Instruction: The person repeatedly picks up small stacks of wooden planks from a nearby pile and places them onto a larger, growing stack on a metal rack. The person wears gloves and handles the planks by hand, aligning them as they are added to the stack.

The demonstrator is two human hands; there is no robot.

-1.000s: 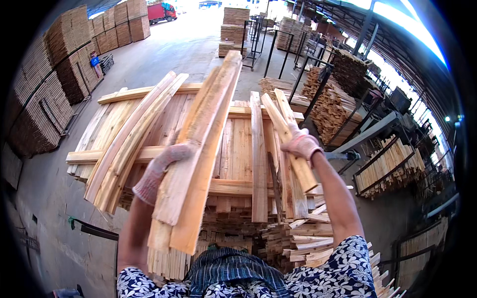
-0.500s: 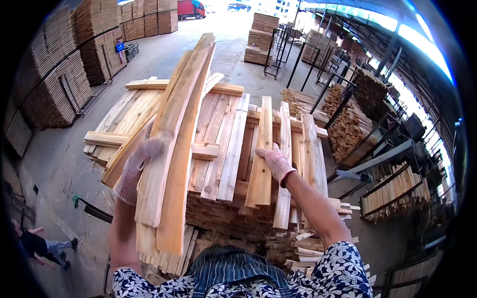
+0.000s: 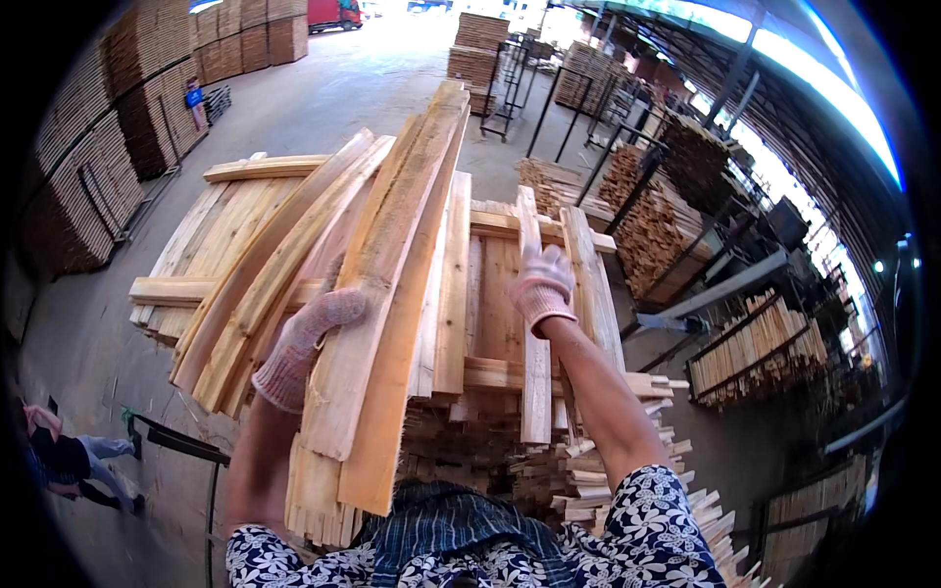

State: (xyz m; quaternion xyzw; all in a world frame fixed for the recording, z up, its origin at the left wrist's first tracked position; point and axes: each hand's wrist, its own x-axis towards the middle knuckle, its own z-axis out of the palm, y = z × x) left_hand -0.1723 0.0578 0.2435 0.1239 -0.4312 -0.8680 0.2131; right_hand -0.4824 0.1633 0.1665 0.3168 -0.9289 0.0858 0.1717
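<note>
My left hand (image 3: 316, 343), in a pale knitted glove, is closed round several long wooden boards (image 3: 382, 304). They fan out and tilt upward, overlapping one another, and hide part of the fingers. To the right, my right hand (image 3: 542, 284), gloved too, lies over a narrow wooden board (image 3: 535, 392) with its fingers bent onto it. That board rests across two crosswise battens (image 3: 495, 374) on top of the lumber pile. Between my hands another board (image 3: 453, 294) lies lengthwise, and a wider board (image 3: 593, 284) lies just right of my right hand.
Boards laid side by side (image 3: 230, 225) cover the pile's left part. Tall lumber stacks (image 3: 83, 196) stand at the far left. Black metal frames (image 3: 564, 108) and a rack of sticks (image 3: 760, 353) are on the right. A person (image 3: 83, 456) is at the lower left.
My right hand has let go of one board, which now lies further left, and has moved onto the narrow board beside it. My left hand still holds its bundle. The view has shifted slightly.
</note>
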